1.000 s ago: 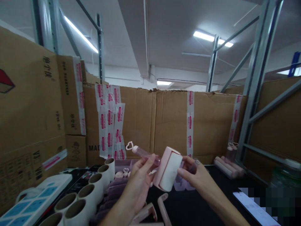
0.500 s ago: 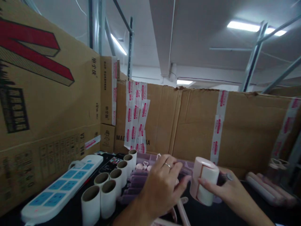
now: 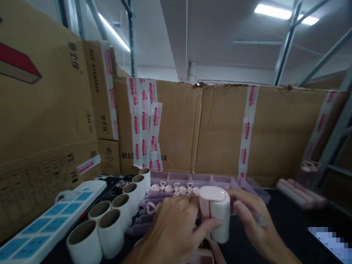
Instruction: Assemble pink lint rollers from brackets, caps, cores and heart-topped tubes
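Note:
My left hand (image 3: 176, 227) is closed around a pink and white rounded case (image 3: 220, 220), its thumb across the white cylindrical side. The case stands upright with a glossy pink oval top. Close by on the right, my right hand (image 3: 254, 220) has its thumb off the case and apart from the forefinger. Its fingertips reach the case's right edge, partly hidden, so contact is unclear. Behind the hands, pink pieces with heart-shaped loops (image 3: 189, 187) stand in a row by a purple divided tray (image 3: 176, 176). Long purple pieces (image 3: 140, 229) lie left of my left hand.
Several white hollow tubes (image 3: 110, 233) stand in a line at left, beside a white power strip (image 3: 46, 220) with blue sockets. Cardboard walls (image 3: 220, 135) enclose the back and left. Pink rolls (image 3: 299, 194) lie at right, and a pixelated flat object (image 3: 330, 242) is nearer me.
My left hand has taken hold of the case, and my right thumb has come off it. The case has turned and moved left in view. The head view has shifted right and down.

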The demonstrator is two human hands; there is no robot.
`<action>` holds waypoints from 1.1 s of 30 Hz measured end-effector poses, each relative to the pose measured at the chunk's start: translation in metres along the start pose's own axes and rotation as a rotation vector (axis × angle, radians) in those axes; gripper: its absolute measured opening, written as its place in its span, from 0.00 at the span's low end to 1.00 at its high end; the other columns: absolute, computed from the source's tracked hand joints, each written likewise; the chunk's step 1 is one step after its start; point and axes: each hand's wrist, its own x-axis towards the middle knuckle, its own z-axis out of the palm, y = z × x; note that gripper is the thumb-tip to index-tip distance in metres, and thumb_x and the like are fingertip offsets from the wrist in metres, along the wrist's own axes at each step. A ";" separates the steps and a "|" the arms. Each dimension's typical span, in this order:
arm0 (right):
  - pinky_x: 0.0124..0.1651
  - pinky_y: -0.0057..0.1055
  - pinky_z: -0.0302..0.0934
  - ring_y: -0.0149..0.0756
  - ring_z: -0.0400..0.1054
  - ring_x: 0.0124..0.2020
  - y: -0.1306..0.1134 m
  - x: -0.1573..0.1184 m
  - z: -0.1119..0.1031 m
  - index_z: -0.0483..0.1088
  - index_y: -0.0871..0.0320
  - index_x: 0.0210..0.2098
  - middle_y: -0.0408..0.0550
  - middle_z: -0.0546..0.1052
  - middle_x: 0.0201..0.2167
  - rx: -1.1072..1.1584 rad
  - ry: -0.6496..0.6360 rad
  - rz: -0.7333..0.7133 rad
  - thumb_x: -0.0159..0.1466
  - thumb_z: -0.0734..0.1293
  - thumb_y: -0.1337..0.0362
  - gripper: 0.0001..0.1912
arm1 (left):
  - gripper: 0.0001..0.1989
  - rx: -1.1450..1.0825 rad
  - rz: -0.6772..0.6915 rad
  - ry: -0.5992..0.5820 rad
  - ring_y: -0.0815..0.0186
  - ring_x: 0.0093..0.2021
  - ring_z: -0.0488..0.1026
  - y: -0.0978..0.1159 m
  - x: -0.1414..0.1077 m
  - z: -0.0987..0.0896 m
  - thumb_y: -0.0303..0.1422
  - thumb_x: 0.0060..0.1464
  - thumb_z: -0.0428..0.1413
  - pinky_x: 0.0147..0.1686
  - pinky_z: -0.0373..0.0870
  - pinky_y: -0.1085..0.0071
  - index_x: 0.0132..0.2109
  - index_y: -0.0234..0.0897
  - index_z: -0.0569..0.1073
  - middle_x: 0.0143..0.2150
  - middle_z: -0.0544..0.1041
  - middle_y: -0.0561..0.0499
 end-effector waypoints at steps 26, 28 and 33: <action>0.29 0.26 0.61 0.27 0.67 0.27 -0.037 -0.007 -0.025 0.62 0.59 0.29 0.42 0.73 0.32 -0.220 0.210 -0.373 0.69 0.64 0.74 0.13 | 0.32 0.430 -0.172 -0.176 0.42 0.35 0.80 0.009 0.009 0.013 0.57 0.65 0.41 0.31 0.75 0.50 0.37 0.35 0.76 0.34 0.81 0.42; 0.32 0.25 0.61 0.26 0.68 0.29 -0.042 -0.003 -0.033 0.63 0.59 0.30 0.42 0.73 0.33 -0.310 0.091 -0.400 0.68 0.65 0.74 0.11 | 0.34 0.461 -0.159 -0.165 0.42 0.33 0.80 0.010 0.009 0.013 0.58 0.65 0.40 0.28 0.75 0.50 0.35 0.35 0.76 0.32 0.81 0.41; 0.38 0.22 0.63 0.26 0.71 0.35 -0.047 0.000 -0.043 0.68 0.60 0.35 0.43 0.74 0.37 -0.391 -0.110 -0.430 0.71 0.67 0.75 0.08 | 0.35 0.537 -0.123 -0.119 0.42 0.30 0.79 0.011 0.007 0.012 0.60 0.63 0.40 0.24 0.74 0.53 0.33 0.34 0.75 0.29 0.79 0.40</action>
